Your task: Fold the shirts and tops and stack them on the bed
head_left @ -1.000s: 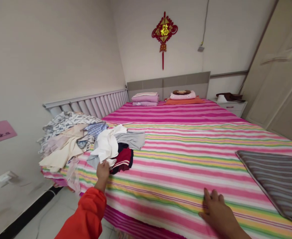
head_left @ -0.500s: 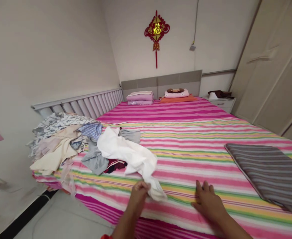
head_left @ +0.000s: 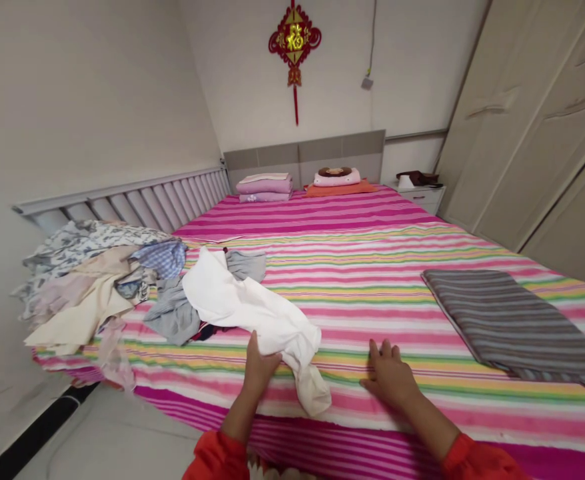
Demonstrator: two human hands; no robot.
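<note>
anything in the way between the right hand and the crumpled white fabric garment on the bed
Nothing visible. Between the right hand and the nearest end of the crumpled white fabric garment, only the multicoloured striped bedsheet shows. The left hand is at the garment's near edge, outside that gap.

A: Passage ahead of the right hand?
B: Yes. Open bedspread runs forward to the folded bedding. Striped cloth bounds the lane on the right.
A: And for the left hand?
B: Obstructed forward: white garment lies across the way, its end reaching between both hands. Farther left, grey garment, then heap against the radiator.
A: Between hands?
B: Bare gap, garment end to right hand.
</note>
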